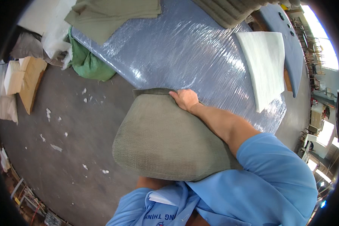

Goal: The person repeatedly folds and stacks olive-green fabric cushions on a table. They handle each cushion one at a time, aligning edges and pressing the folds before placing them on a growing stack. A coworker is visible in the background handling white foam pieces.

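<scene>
A plump grey-green fabric cushion (169,139) is held against my body, its upper end by the table edge. My right hand (186,100) grips the raised flap (154,91) of the cushion's cover at that end, thumb on the near side and fingers closed. Only a bit of my left arm (150,183) shows below the cushion; the left hand itself is hidden behind it. Past the cushion lies a table wrapped in shiny clear plastic film (169,49) over blue-grey.
A white padding sheet (265,67) lies at the table's right. Grey-green cloth (109,17) and a ribbed fabric pile (226,11) sit at the far side. A green sack (88,62) and a cardboard piece (32,81) are on the left. White scraps (49,114) litter the floor.
</scene>
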A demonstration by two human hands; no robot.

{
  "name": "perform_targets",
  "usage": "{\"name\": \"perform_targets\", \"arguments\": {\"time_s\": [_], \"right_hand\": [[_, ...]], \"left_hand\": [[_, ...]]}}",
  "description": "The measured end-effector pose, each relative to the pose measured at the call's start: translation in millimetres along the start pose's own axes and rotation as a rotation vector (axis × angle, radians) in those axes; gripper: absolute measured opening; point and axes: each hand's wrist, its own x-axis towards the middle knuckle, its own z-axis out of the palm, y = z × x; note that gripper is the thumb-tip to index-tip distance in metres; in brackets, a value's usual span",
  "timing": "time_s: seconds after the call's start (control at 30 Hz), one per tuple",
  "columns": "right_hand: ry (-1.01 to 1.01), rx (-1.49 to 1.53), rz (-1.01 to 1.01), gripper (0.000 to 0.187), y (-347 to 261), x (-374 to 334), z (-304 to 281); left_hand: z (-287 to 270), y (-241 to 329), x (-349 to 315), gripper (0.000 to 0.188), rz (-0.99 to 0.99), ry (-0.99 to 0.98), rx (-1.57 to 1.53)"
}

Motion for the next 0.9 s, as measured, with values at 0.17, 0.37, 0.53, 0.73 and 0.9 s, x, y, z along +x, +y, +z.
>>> {"name": "perform_targets", "arguments": {"time_s": [0.17, 0.37, 0.53, 0.73, 0.9], "right_hand": [[-0.015, 0.084, -0.01, 0.071, 9, -8, -9], [0.081, 0.227, 0.129, 0.074, 4, -19, -22], [-0.083, 0.444, 0.161, 0.078, 50, -10, -27], [0.062, 0.373, 0.237, 0.076, 63, -33, -13], [0.201, 0.253, 0.212, 0.073, 65, -25, -7]], "left_hand": [[29, 15, -2, 0.068, 0.082, -0.004, 0.007], [69, 34, 3, 0.067, 0.177, -0.021, -0.039], [72, 3, 15, 0.066, 0.129, -0.035, -0.042], [63, -37, 22, 0.066, 0.062, -0.026, -0.047], [50, -59, 27, 0.065, 0.035, -0.018, -0.05]]}}
